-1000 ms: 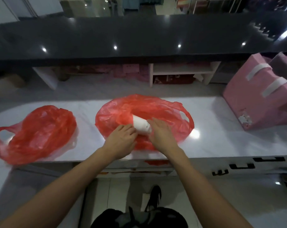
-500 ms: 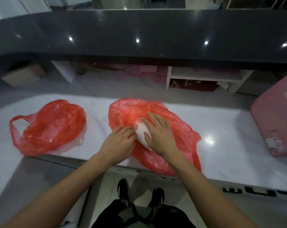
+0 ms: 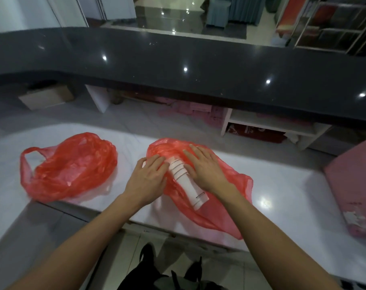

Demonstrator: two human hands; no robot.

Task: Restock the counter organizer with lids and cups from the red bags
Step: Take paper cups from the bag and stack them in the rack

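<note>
Hands flank a stack of white paper cups point(image 3: 185, 181): the left hand point(image 3: 147, 178) and right hand point(image 3: 205, 167) both lie flat, fingers straight, pressing the red bag point(image 3: 224, 206) around it. The stack lies half out of that bag on the white counter point(image 3: 282, 185), and a second red bag point(image 3: 69, 166) sits to the left.

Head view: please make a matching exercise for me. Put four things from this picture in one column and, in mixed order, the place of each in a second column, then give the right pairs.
Things:
1. cup stack
2. left bag
3. pink box
4. right bag

Places:
A. at the right edge of the white counter
B. between the left hand and the right hand
C. under the stack and both hands
D. alone, left of both hands

Pairs: 1-B, 2-D, 3-A, 4-C
</note>
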